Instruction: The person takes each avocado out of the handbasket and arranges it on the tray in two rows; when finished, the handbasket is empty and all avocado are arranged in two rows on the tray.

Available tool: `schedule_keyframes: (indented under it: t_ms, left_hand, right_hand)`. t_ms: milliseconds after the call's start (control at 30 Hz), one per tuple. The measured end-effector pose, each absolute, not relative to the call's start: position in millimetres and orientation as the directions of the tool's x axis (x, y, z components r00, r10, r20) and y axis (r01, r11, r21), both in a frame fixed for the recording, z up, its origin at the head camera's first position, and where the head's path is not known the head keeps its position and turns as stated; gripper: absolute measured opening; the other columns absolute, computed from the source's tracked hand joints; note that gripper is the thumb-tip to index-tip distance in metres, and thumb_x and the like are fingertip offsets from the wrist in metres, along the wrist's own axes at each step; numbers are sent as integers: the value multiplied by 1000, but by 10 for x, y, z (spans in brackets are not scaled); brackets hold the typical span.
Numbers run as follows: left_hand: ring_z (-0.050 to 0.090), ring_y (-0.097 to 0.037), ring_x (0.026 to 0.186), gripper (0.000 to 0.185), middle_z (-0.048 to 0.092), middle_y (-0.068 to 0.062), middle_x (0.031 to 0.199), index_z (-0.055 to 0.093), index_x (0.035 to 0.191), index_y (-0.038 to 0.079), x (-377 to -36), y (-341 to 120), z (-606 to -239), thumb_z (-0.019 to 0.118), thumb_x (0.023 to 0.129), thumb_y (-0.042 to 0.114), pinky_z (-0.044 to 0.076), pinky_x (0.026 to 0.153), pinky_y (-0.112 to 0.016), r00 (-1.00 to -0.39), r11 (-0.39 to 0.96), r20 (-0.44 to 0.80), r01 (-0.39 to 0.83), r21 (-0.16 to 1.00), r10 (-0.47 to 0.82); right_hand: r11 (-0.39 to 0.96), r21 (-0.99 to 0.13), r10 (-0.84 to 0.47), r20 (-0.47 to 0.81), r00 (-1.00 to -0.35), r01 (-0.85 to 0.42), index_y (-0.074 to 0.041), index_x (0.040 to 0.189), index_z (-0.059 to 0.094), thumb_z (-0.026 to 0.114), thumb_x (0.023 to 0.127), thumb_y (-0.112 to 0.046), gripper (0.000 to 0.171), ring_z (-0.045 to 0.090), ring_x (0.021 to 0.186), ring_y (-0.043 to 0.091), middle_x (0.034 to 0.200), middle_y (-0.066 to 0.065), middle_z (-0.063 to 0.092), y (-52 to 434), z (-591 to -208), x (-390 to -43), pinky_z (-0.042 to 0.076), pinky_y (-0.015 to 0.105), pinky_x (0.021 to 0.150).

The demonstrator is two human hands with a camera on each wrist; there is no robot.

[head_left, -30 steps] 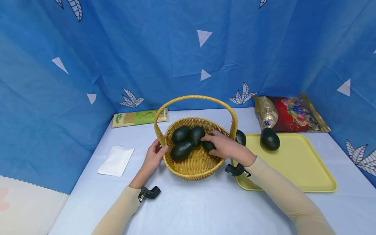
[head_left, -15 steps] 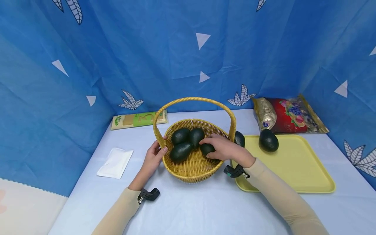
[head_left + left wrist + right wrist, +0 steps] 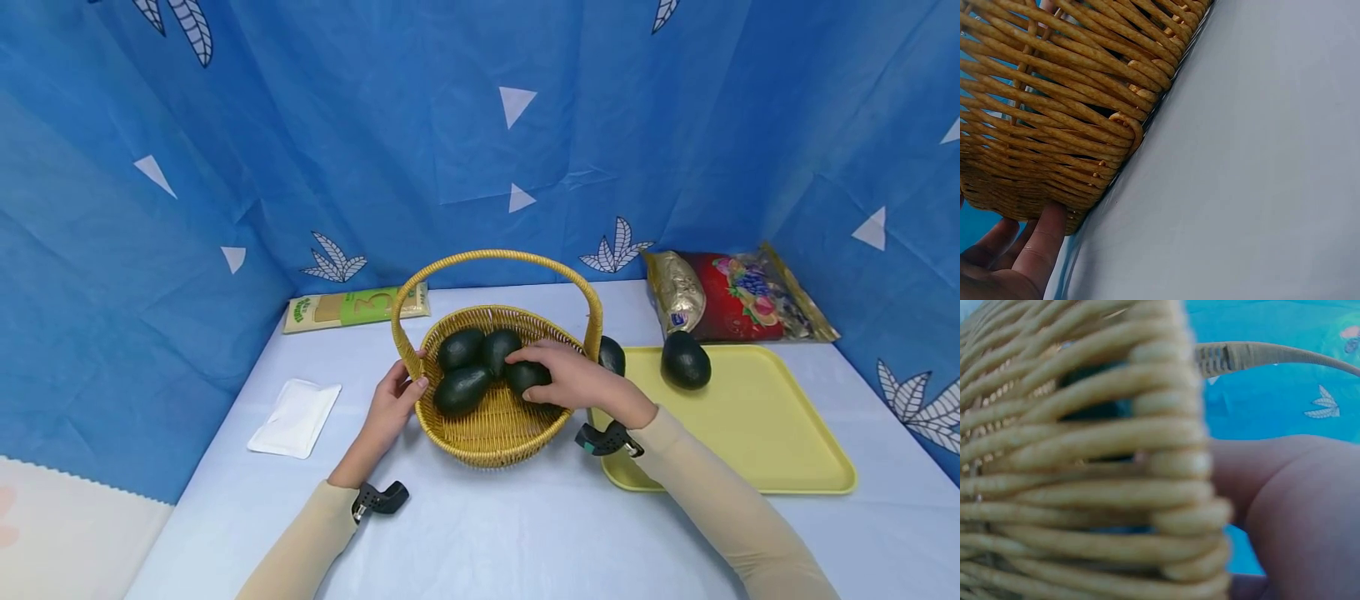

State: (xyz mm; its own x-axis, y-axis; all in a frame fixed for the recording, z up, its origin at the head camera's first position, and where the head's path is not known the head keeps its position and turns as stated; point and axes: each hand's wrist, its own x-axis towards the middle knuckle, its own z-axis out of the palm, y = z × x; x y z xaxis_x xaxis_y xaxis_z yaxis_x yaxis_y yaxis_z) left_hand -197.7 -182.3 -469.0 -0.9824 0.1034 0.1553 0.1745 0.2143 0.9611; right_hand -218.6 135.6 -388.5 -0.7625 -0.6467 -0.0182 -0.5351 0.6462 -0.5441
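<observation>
A wicker basket (image 3: pixel 491 432) with a tall arched handle stands mid-table in the head view. Three dark green avocados (image 3: pixel 462 392) lie together in its left and back part. My left hand (image 3: pixel 392 406) holds the basket's left side at the handle's foot, thumb at the rim; the left wrist view shows fingers (image 3: pixel 1041 247) against the weave. Inside the basket, my right hand (image 3: pixel 573 377) grips another avocado (image 3: pixel 527 380) from above, at the right. In the right wrist view the basket wall (image 3: pixel 1085 450) hides the fingertips and most of that avocado.
Right of the basket lies a yellow tray (image 3: pixel 757 433) with an avocado (image 3: pixel 686 361) at its back edge. Another avocado (image 3: pixel 612 356) is partly hidden behind the handle. Behind are a red-and-gold bag (image 3: pixel 742 293) and a flat noodle pack (image 3: pixel 356 307). A white packet (image 3: pixel 295 417) lies left.
My right hand has shifted slightly left inside the basket with the avocado, and more of that avocado shows. My left hand keeps its hold on the basket. The head view has tilted a little.
</observation>
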Motion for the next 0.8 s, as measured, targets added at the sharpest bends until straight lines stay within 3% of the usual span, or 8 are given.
schedule_keyframes:
  t_ms: [567, 800]
  left_hand:
    - [51, -41, 140, 50, 49, -21, 154, 47, 150, 7, -1978, -1810, -4695, 58, 102, 15, 52, 101, -28, -981, 228, 167, 185, 956, 94]
    - [51, -41, 140, 50, 49, -21, 154, 47, 150, 8, -1973, -1814, -4696, 59, 102, 15, 52, 101, -29, -980, 231, 175, 193, 954, 95]
  right_hand:
    - [492, -728, -630, 79, -772, -476, -11, 143, 55, 69, 95, -20, 51, 56, 130, 37, 148, 19, 54, 1429, -3785, -2097, 51, 56, 104]
    - [425, -799, -649, 59, -759, -426, -12, 144, 55, 67, 97, -20, 49, 64, 116, 30, 150, 18, 51, 1520, -3666, -1999, 57, 41, 91]
